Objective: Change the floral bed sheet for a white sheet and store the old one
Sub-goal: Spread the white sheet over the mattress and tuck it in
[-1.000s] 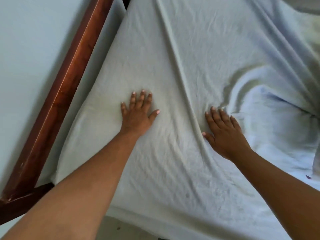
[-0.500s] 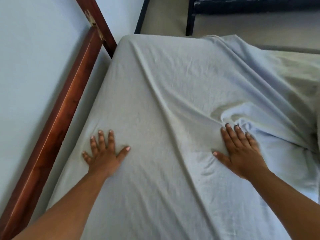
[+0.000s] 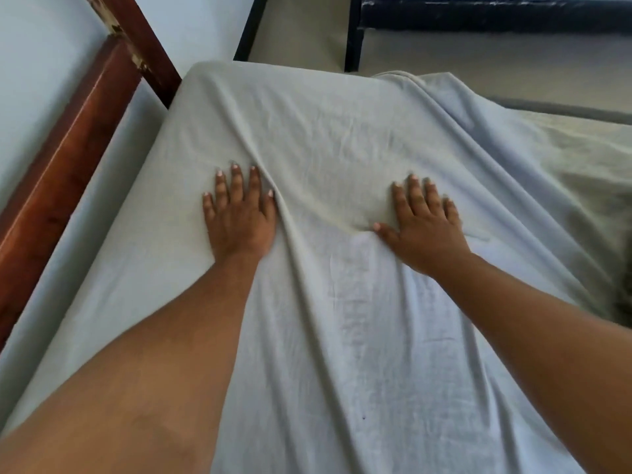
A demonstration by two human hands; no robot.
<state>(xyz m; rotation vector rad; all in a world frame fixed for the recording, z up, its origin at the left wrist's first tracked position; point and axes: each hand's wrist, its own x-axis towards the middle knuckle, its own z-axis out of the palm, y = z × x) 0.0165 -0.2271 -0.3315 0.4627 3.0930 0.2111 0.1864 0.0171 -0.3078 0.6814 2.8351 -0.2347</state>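
— Where is the white sheet (image 3: 342,138)?
— Spread over the mattress, covering it from the near edge to the far end, where it wraps down over the corner beside the wooden bed frame (image 3: 65,159). It is creased all over, not taut.
— And the hands?
— Both lie flat on top of it, palms down. The left hand (image 3: 239,217) has its fingers straight and close together, pointing toward the far end. It grips nothing and only presses on the cloth. The right hand (image 3: 424,224) does the same, with fingers straight and slightly spread, thumb out to the side and no cloth pinched.
— Anything between them?
— A raised fold (image 3: 290,234) runs along the sheet right against the thumb side of the left hand, from the far end toward the camera. A shallower wrinkle meets the right thumb (the tip sits just at its end).
— What about the right side of the bed?
— The cloth bunches in long loose folds there, and the far-right part (image 3: 574,159) looks yellowish. I cannot tell whether that is shade or another layer.
— The surroundings?
— A pale wall (image 3: 30,70) behind the reddish-brown frame on the left, a floor (image 3: 478,63) beyond the mattress, and the dark metal legs (image 3: 352,46) of another piece of furniture standing on it.
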